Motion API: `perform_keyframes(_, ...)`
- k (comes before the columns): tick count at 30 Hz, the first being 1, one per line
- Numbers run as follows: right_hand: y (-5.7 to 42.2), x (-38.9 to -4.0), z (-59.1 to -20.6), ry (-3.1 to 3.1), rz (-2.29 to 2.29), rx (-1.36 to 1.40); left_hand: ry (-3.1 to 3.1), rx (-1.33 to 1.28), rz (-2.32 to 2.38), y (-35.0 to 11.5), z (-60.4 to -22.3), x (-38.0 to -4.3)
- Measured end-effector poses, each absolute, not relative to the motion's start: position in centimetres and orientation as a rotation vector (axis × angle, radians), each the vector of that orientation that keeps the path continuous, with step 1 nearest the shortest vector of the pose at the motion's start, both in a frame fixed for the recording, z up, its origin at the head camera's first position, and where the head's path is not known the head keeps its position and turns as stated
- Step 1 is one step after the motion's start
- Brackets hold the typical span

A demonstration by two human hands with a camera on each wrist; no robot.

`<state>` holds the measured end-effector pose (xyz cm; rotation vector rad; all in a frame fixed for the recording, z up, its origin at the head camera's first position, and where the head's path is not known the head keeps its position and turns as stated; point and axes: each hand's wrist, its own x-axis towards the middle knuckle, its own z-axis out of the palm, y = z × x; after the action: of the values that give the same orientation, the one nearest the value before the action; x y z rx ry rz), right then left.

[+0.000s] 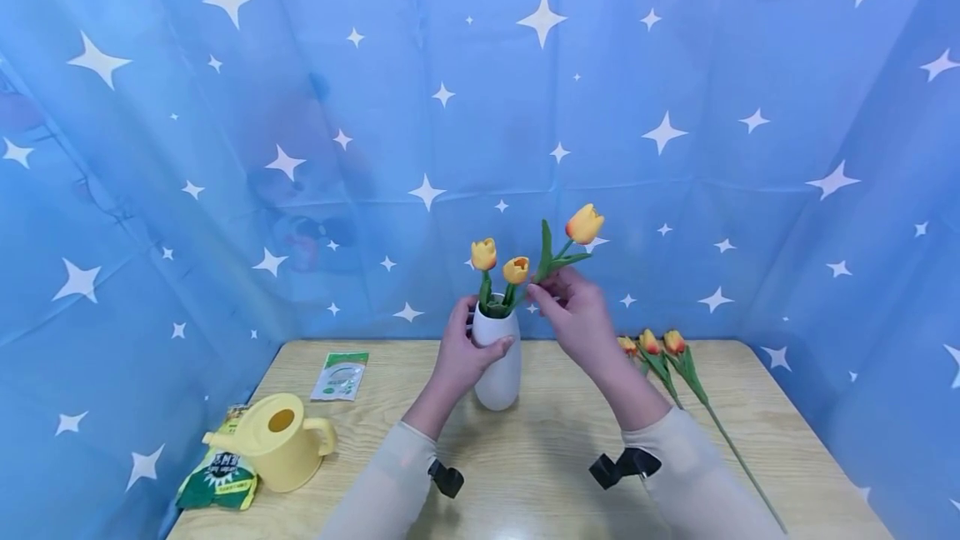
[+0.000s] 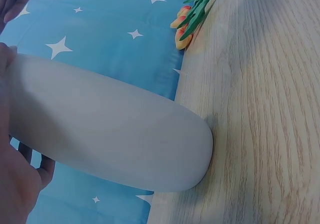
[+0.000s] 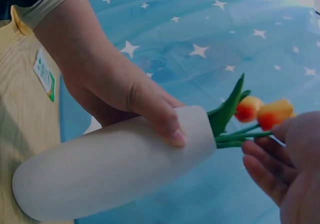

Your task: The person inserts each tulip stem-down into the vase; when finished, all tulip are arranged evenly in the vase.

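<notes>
A white vase (image 1: 498,377) stands on the table, and my left hand (image 1: 467,354) grips it near the top, thumb across its front. Two orange-yellow tulips, a left tulip (image 1: 483,254) and a right tulip (image 1: 517,270), rise from its mouth. Just right of the rim, my right hand (image 1: 580,312) pinches the stem of another tulip (image 1: 585,225), whose bloom leans up and to the right. In the right wrist view, the thin stem between those fingers runs to the mouth of the vase (image 3: 115,169); how deep it reaches is hidden.
Several tulips (image 1: 674,342) lie at the table's right, one long stem running toward the front. On the left are a yellow watering can (image 1: 288,448), a green and yellow bag (image 1: 217,477) behind it, and a small white-green packet (image 1: 341,376). A blue starred curtain (image 1: 480,132) hangs behind.
</notes>
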<state>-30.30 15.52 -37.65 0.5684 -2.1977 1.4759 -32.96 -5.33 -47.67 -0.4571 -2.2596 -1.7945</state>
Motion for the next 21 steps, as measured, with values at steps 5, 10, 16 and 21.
perform_keyframes(5,15.0,-30.7,-38.1,-2.197,1.457,0.615,-2.259,-0.459,-1.79,-5.3,-47.7,-33.0)
perform_keyframes(10,14.7,-31.0,-38.4,-2.203,1.464,0.641,-2.267,-0.447,-1.782,-5.3,-47.8,-33.0)
perform_keyframes(16,14.4,-31.2,-38.5,-2.212,1.396,0.617,-2.269,-0.449,-1.796,-5.3,-47.7,-33.1)
perform_keyframes(21,14.1,-31.6,-38.4,-2.236,1.342,0.608,-2.26,-0.452,-1.793,-5.3,-47.7,-33.2)
